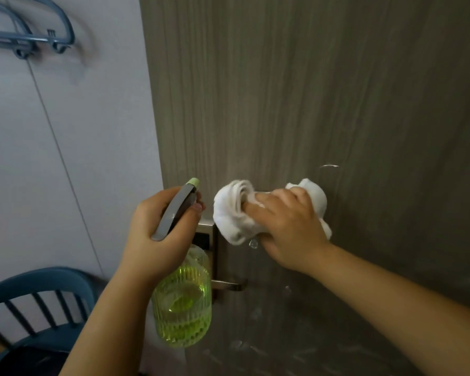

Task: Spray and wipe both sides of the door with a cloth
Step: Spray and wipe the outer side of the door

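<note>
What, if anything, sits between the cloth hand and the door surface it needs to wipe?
Nothing visible does. The right hand already presses the white cloth against the door. The door handle sits lower, and the spray bottle hangs in the left hand, off to the side.

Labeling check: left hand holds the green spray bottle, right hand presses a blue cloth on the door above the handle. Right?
Not quite. The head view shows the cloth is white, not blue. The rest holds: left hand grips the spray bottle, right hand presses on the door above the handle.
</note>
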